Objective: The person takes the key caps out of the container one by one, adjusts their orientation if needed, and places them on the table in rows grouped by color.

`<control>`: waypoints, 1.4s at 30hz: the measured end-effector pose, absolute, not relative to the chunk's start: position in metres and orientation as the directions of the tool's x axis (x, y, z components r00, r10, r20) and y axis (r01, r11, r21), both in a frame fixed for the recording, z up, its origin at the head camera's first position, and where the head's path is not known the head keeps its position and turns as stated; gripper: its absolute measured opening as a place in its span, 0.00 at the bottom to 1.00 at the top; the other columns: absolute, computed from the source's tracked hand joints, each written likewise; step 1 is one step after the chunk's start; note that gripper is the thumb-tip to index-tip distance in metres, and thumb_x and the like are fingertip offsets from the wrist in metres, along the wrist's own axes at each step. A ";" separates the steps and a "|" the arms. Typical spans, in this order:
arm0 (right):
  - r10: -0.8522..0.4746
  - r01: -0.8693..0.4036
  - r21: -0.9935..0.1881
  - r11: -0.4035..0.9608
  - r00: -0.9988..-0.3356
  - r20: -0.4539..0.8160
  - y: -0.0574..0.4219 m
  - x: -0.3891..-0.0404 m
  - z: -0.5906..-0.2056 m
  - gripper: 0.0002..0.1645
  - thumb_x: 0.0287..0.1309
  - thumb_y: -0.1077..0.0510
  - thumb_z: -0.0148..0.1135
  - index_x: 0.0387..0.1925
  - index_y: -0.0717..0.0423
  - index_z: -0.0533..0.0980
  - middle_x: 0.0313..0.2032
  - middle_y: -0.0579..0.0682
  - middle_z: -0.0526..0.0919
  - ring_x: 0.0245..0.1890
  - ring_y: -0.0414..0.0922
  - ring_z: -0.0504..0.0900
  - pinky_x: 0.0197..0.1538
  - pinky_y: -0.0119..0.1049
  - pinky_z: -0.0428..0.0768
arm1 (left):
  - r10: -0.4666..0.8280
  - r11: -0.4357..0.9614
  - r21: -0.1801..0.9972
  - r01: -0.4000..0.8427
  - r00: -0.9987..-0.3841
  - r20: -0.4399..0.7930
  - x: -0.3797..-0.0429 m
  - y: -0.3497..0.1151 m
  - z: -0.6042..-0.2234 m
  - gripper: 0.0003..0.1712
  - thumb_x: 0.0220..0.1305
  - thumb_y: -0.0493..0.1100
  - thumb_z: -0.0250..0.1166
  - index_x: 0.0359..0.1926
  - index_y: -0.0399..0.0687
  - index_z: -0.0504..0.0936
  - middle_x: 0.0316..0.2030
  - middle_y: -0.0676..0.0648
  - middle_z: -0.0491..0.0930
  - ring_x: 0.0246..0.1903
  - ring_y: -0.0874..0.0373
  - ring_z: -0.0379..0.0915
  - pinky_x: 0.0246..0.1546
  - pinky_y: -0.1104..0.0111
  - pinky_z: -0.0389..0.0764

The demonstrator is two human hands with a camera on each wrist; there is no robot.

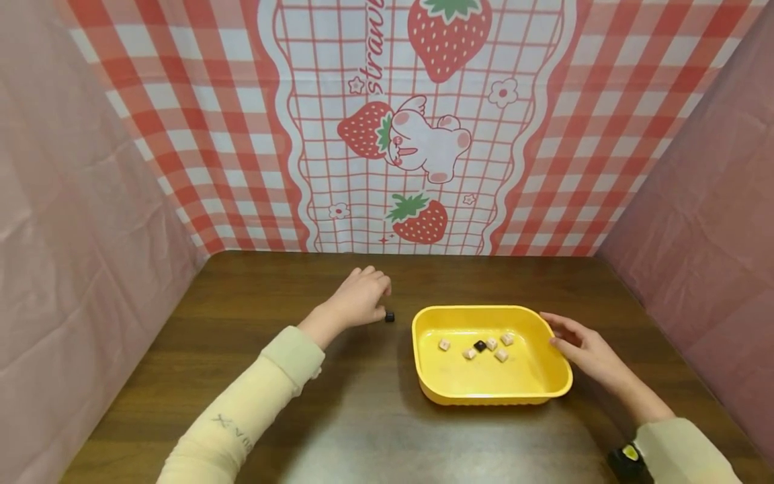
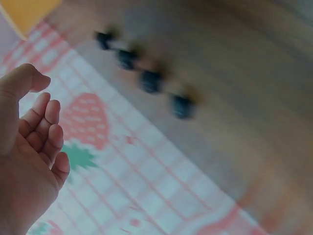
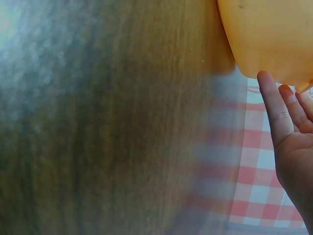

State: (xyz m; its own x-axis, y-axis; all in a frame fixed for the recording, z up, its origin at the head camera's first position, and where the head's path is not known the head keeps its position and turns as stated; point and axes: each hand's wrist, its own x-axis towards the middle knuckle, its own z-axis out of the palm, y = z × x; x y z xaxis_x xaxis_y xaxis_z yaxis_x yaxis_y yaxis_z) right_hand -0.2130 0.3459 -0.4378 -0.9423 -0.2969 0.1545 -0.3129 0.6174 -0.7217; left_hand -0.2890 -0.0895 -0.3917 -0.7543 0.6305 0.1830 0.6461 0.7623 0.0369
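Observation:
My left hand (image 1: 357, 298) hovers over the table left of the yellow plastic tray, fingers loosely bent. In the left wrist view nothing shows between its thumb and fingers. A small black cube (image 1: 390, 316) lies by the thumb tip. Several dark cubes (image 2: 151, 81) stand in a row on the table in the left wrist view, blurred; most are hidden in the head view. My right hand (image 1: 589, 349) touches the right end of the yellow tray (image 1: 478, 398), its fingers (image 3: 275, 105) fairly straight against the outer wall. Inside lie several cream cubes (image 1: 501, 355) and one black cube (image 1: 480, 345).
A brown wooden table (image 1: 242, 296) bears everything. A strawberry-print checked cloth (image 1: 326, 168) hangs behind its far edge, and pink cloths (image 1: 695, 202) hang at both sides. A black strap device (image 1: 629, 460) is on the right wrist.

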 end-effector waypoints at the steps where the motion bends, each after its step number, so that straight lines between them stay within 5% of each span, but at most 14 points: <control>1: -0.296 -0.312 -0.721 0.619 -0.943 0.154 0.346 -0.213 -0.438 0.29 0.65 0.58 0.54 0.64 0.65 0.64 0.58 0.68 0.71 0.46 0.19 0.70 0.43 0.20 0.75 | 0.640 0.754 0.026 0.656 -0.743 0.196 -0.288 -0.082 -0.389 0.15 0.48 0.46 0.68 0.38 0.49 0.78 0.36 0.53 0.76 0.39 0.57 0.66 0.40 0.65 0.65; 18: -0.291 -0.273 -0.724 0.634 -0.951 0.104 0.346 -0.216 -0.436 0.30 0.66 0.55 0.53 0.66 0.62 0.62 0.59 0.66 0.71 0.45 0.19 0.70 0.42 0.23 0.76 | 0.799 0.601 -0.075 0.796 -0.601 0.020 -0.264 0.037 -0.399 0.17 0.55 0.53 0.66 0.44 0.55 0.76 0.39 0.58 0.74 0.41 0.61 0.64 0.40 0.70 0.64; 29: -0.292 -0.274 -0.731 0.626 -0.951 0.106 0.346 -0.216 -0.438 0.30 0.66 0.56 0.53 0.65 0.63 0.62 0.58 0.67 0.71 0.45 0.19 0.71 0.42 0.23 0.76 | 0.820 0.570 -0.062 0.819 -0.572 -0.022 -0.266 0.068 -0.412 0.15 0.58 0.49 0.63 0.46 0.55 0.76 0.41 0.58 0.75 0.40 0.62 0.64 0.43 0.70 0.66; 37: -0.284 -0.283 -0.729 0.624 -0.950 0.127 0.347 -0.214 -0.438 0.29 0.65 0.57 0.53 0.64 0.65 0.63 0.57 0.69 0.71 0.44 0.19 0.71 0.41 0.23 0.77 | 0.815 0.569 -0.073 0.819 -0.574 -0.079 -0.267 0.084 -0.415 0.11 0.62 0.43 0.61 0.46 0.55 0.77 0.48 0.57 0.75 0.53 0.61 0.67 0.60 0.67 0.65; 42: -0.278 -0.284 -0.734 0.616 -0.951 0.135 0.346 -0.214 -0.440 0.28 0.64 0.60 0.53 0.64 0.65 0.63 0.56 0.69 0.72 0.43 0.20 0.72 0.41 0.23 0.77 | 0.808 0.573 -0.097 0.814 -0.581 -0.099 -0.267 0.088 -0.420 0.13 0.62 0.44 0.61 0.48 0.55 0.76 0.50 0.57 0.74 0.52 0.62 0.67 0.56 0.69 0.67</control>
